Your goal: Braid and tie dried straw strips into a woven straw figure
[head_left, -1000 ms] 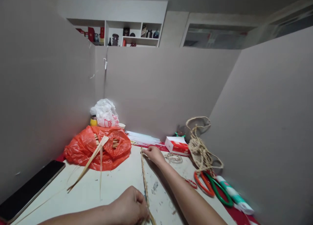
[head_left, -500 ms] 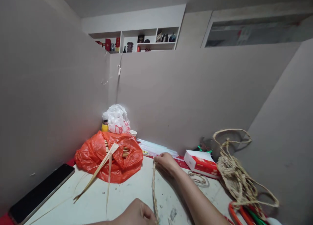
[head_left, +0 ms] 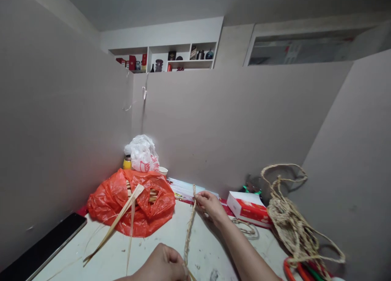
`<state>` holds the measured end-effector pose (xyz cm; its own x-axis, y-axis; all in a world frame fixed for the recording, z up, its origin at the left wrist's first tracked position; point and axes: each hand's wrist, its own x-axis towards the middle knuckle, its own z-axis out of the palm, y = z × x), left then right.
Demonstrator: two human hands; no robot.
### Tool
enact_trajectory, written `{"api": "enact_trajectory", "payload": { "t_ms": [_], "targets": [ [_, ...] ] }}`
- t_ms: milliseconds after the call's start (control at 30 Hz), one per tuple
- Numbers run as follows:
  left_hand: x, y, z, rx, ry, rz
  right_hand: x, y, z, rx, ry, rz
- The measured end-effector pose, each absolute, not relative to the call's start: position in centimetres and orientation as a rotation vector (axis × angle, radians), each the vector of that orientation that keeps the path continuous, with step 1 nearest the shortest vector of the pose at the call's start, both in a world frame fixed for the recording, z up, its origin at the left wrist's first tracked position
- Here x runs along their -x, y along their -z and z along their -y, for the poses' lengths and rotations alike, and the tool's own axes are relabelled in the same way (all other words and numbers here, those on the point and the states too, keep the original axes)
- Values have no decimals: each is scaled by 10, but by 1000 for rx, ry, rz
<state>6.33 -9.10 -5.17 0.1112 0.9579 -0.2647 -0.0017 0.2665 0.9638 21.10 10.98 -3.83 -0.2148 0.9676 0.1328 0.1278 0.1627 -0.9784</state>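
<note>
A twisted straw rope (head_left: 189, 228) stretches across the white table (head_left: 152, 248) between my two hands. My right hand (head_left: 209, 203) pinches its far end, lifted a little above the table. My left hand (head_left: 165, 264), at the bottom edge of the view, is closed on the near end. An orange plastic bag (head_left: 134, 203) with straw strips (head_left: 119, 220) sticking out lies to the left of the rope.
A dark phone (head_left: 45, 248) lies at the left edge. A white bag (head_left: 142, 154), a red and white box (head_left: 249, 207), a tangle of coarse rope (head_left: 290, 224) and orange-handled scissors (head_left: 293, 268) sit at the back and right. Grey partition walls enclose the table.
My right hand has lifted the rope's far end slightly off the table. The camera has tilted up and to the right, so my left hand sits lower in view.
</note>
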Motion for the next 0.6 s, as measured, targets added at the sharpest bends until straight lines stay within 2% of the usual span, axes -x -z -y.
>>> {"api": "enact_trajectory", "payload": {
  "t_ms": [200,467,600],
  "targets": [
    [-63,44,94,-971,-985,-1197,-213,29,-105,941,-1479,1279],
    [-57,38,92,-853,-1129,-1080,-212,8,-105,835,-1477,1158],
    [-56,22,95,-928,-1286,-1056,-212,4,-95,856,-1498,1304]
  ]
}}
